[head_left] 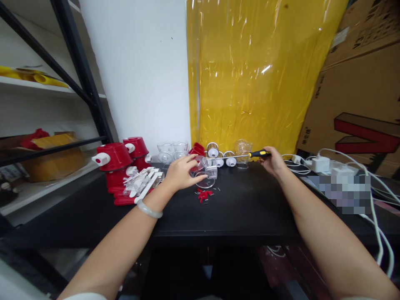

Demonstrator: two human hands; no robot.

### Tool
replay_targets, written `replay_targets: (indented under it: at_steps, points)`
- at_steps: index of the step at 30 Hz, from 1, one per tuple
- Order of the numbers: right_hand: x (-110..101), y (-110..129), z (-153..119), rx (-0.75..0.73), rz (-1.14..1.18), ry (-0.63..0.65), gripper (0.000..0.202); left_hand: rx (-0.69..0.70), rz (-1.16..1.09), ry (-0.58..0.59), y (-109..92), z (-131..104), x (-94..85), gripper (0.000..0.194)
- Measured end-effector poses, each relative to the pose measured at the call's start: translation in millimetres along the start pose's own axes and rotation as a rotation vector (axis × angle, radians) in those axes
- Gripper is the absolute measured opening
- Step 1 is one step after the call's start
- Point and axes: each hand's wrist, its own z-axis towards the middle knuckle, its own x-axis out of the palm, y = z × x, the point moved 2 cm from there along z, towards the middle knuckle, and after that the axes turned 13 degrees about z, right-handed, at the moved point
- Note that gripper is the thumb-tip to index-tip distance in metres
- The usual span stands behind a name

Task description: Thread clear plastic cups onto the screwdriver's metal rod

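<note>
My left hand [183, 171] is closed around a clear plastic cup-like part [211, 171], fingers on its top and thumb below. In my right hand [273, 161] is a screwdriver [258, 153] with a black and yellow handle. Its long shaft lies level, pointing left, and the tip reaches the clear part; what the tip touches is too small to make out. On the black table below sits a small pile of red pieces [204, 195] with several tiny metal pins or screws around it.
Red housings [116, 157] with white knobs stand stacked at left, beside white and clear pieces [142, 182]. Clear cups [173, 146] and white-and-metal cylinders [213, 150] line the back. White cables and adapters [321, 164] lie at right, before a cardboard box [353, 91].
</note>
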Motion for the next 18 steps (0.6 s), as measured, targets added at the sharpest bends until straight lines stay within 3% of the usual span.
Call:
replay_targets:
  at_steps: [4,8,10,15,18]
  points:
    - [0.5,2.8,-1.9,0.072,0.062,0.017,0.024,-0.004,-0.004,0.006,1.0,-0.6,1.5,0.039]
    - [-0.7,-2.5,1.0,0.042,-0.107,0.008,0.044,-0.003,0.001,0.011,2.2,-0.8,2.1,0.039]
    - [-0.6,-4.1,1.3,0.005,-0.167,0.011,0.041,-0.006,0.004,0.013,2.5,-0.6,1.8,0.038]
    - [2.4,1.3,-4.4,0.036,0.033,0.036,0.025,-0.009,-0.016,0.012,1.7,-0.1,0.8,0.038]
    - [3.3,3.8,-5.6,0.066,0.077,0.039,0.027,-0.01,-0.014,0.012,1.2,-0.2,0.9,0.038]
